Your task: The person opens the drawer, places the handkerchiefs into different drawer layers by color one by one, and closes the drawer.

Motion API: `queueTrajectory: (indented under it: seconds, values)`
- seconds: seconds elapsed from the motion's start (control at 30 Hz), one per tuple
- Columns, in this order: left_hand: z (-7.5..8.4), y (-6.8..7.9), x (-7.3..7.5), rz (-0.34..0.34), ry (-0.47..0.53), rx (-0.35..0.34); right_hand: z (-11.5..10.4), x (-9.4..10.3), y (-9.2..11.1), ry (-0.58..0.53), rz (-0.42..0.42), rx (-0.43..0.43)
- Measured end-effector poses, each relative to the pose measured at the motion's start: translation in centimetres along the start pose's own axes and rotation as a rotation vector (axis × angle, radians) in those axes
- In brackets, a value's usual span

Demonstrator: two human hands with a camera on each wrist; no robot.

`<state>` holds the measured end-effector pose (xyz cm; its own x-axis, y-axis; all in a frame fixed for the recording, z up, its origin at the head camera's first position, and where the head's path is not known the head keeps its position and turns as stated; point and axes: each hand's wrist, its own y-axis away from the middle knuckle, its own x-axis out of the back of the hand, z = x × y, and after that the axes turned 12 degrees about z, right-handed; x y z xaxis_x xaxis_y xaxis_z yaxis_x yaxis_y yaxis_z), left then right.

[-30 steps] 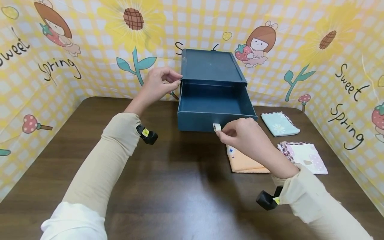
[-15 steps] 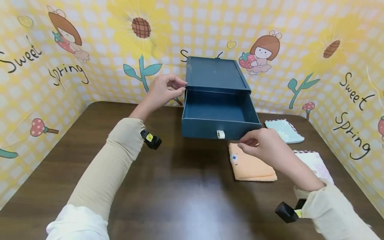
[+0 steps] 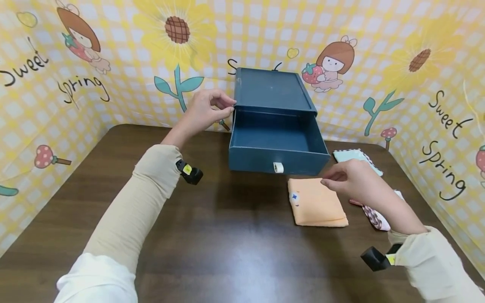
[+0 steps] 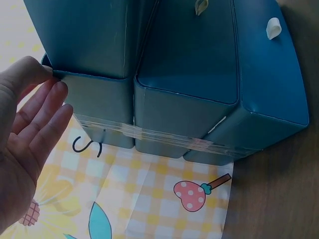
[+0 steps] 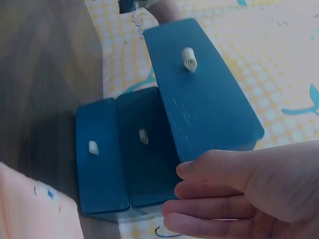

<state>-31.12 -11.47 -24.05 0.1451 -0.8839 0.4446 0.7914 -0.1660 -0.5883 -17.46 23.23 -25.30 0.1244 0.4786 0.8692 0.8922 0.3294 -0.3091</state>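
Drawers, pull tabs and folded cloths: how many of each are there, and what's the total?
Drawers: 3, the top one pulled out
Pull tabs: 3, all white
Folded cloths: 3, namely orange, light blue and white, the last two partly hidden
Total: 9

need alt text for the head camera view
A person's left hand holds the edge of a dark blue rectangular drawer unit, its top drawer open. The empty right hand hovers near a folded square peach towel on a brown wood-grain table.
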Motion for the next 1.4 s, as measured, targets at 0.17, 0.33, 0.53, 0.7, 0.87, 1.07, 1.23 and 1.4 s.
queueTrajectory:
  seconds: [0.17,0.33,0.53,0.7,0.87,1.07,1.23,1.4]
  values:
    - [0.0,-0.1,0.1,0.001,-0.001,0.002,1.2,0.3,-0.2,0.007,-0.024,-0.034]
    - [0.0,0.0,0.0,-0.003,0.005,0.009,2.4,0.4,-0.4,0.000,-0.076,-0.085]
    - [-0.1,0.1,-0.1,0.005,0.020,0.013,4.9,-0.1,-0.6,-0.028,-0.121,-0.103]
    - [-0.1,0.1,-0.2,0.008,0.028,0.018,6.9,-0.4,-0.7,-0.038,-0.158,-0.168]
    - [-0.1,0.1,-0.2,0.010,0.037,0.023,8.3,-0.8,-0.8,-0.057,-0.209,-0.257]
    - [-0.1,0.0,-0.2,0.008,0.036,0.032,9.4,-1.3,-0.7,-0.109,-0.271,-0.377]
    - [0.0,0.1,-0.1,-0.001,0.028,0.045,10.6,-2.0,-0.7,-0.149,-0.314,-0.437]
    - [0.0,0.0,-0.1,-0.002,0.033,0.032,11.4,-2.7,-0.4,-0.194,-0.343,-0.470]
